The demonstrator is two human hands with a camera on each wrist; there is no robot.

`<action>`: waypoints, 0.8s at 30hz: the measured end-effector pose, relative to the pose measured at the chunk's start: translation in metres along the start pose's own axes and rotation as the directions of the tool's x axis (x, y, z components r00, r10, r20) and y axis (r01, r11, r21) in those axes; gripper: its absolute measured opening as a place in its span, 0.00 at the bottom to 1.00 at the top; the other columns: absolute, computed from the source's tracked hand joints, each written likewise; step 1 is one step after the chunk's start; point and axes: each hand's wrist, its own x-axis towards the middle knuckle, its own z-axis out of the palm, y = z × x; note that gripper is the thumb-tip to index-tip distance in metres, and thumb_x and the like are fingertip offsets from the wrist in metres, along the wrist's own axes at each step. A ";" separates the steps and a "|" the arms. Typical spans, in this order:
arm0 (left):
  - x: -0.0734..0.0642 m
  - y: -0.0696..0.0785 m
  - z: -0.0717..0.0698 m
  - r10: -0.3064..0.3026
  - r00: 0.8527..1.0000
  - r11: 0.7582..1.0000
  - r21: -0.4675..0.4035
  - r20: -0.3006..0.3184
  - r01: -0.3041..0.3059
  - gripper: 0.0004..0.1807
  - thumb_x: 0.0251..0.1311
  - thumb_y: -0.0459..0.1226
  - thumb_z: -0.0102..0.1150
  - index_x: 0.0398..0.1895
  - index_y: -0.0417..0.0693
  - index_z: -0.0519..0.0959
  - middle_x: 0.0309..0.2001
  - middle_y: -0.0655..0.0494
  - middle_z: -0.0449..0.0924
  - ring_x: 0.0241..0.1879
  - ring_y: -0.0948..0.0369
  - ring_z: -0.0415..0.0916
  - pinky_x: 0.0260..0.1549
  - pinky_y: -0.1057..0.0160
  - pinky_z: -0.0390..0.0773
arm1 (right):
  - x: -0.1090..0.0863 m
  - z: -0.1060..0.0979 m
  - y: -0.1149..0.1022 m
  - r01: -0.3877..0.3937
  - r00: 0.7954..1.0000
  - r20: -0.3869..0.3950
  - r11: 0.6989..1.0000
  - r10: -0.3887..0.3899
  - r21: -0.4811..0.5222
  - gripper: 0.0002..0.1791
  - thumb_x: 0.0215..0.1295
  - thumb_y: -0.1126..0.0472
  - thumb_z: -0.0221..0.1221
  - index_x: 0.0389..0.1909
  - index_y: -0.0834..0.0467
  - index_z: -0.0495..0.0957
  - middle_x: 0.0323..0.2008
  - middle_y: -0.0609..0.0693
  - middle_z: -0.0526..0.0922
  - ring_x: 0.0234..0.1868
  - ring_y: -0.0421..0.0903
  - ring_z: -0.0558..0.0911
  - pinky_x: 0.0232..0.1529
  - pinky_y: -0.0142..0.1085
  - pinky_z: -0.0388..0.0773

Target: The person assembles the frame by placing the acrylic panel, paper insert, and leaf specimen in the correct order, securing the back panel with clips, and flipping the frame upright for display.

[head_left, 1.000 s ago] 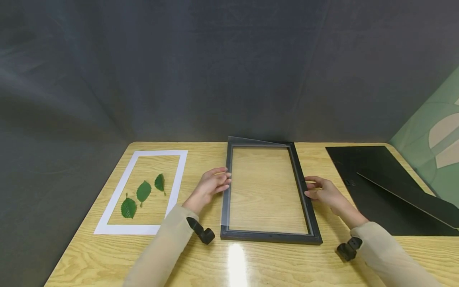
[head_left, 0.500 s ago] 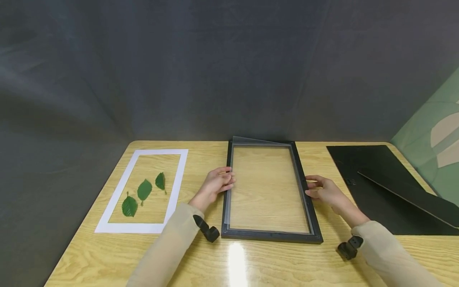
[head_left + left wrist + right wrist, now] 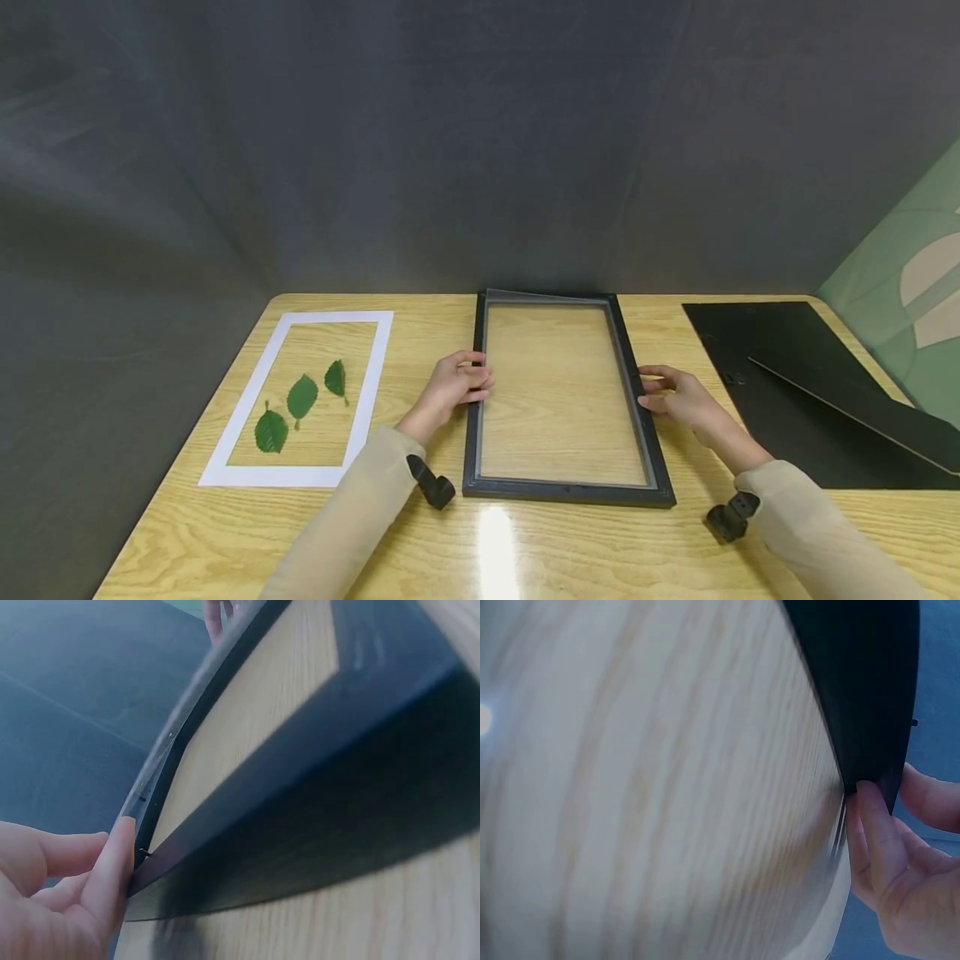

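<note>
A black picture frame (image 3: 568, 493) lies on the wooden table. Over its opening is a clear plastic sheet (image 3: 555, 392), its far left corner standing slightly above the frame's far bar. My left hand (image 3: 450, 385) pinches the sheet's left edge, right above the frame's left bar. At the frame's right side, my right hand (image 3: 675, 402) holds the outer edge; in the right wrist view its fingers (image 3: 881, 840) lie against the side wall and the thumb is by the top edge. Small metal tabs (image 3: 145, 853) stick out along the frame's inner edge in the left wrist view.
To the left lies a white paper mat (image 3: 270, 477) with three green leaves (image 3: 302, 397) inside its opening. On the right is a black backing board (image 3: 757, 333) with a hinged stand flap (image 3: 862, 408) raised. A dark curtain (image 3: 480, 150) hangs behind the wooden table (image 3: 420, 550).
The left hand has moved a little to the right, bringing the clear sheet's left edge inward over the frame. The sheet's raised far corner has come down slightly. The right hand has stayed in place.
</note>
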 end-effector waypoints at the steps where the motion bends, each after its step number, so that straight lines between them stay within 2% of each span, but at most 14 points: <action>1: 0.000 0.000 0.000 0.002 1.000 1.000 0.012 -0.009 -0.002 0.21 0.67 0.28 0.50 0.63 0.36 0.68 0.51 0.36 0.77 0.43 0.57 0.82 0.38 0.68 0.84 | 0.000 0.000 0.000 0.000 1.000 0.000 1.000 0.000 0.002 0.33 0.65 0.71 0.53 0.68 0.75 0.52 0.54 0.72 0.67 0.37 0.36 0.77 0.38 0.28 0.81; 6: 0.000 0.001 0.001 0.023 0.999 0.996 0.082 -0.039 -0.020 0.21 0.65 0.29 0.52 0.62 0.37 0.70 0.49 0.37 0.78 0.41 0.55 0.81 0.35 0.68 0.84 | 0.000 0.000 0.000 -0.002 1.000 -0.001 1.000 0.002 0.006 0.33 0.65 0.71 0.53 0.68 0.75 0.52 0.54 0.72 0.66 0.38 0.36 0.77 0.38 0.28 0.81; 12: -0.002 0.004 0.001 0.059 0.997 0.981 0.189 -0.040 -0.051 0.21 0.63 0.29 0.55 0.60 0.36 0.71 0.43 0.39 0.79 0.42 0.52 0.82 0.33 0.67 0.85 | 0.001 0.000 0.001 -0.004 1.000 -0.001 1.000 0.004 0.010 0.33 0.65 0.71 0.54 0.68 0.75 0.52 0.54 0.71 0.67 0.38 0.36 0.76 0.39 0.28 0.81; 19: 0.000 0.004 -0.006 0.042 0.998 0.972 0.229 0.038 -0.050 0.26 0.62 0.28 0.55 0.65 0.36 0.67 0.48 0.36 0.78 0.45 0.48 0.82 0.36 0.65 0.85 | 0.001 0.000 0.002 -0.004 1.000 0.003 1.000 0.004 0.010 0.33 0.66 0.71 0.54 0.68 0.74 0.52 0.55 0.72 0.66 0.38 0.37 0.77 0.39 0.28 0.81; 24: 0.000 0.007 -0.010 0.027 0.997 0.962 0.268 0.071 -0.045 0.30 0.59 0.25 0.57 0.66 0.34 0.64 0.47 0.38 0.80 0.40 0.55 0.83 0.40 0.64 0.84 | 0.001 0.000 0.002 -0.003 1.000 0.000 1.000 0.003 0.014 0.33 0.65 0.71 0.54 0.68 0.75 0.52 0.53 0.71 0.67 0.38 0.36 0.76 0.38 0.27 0.81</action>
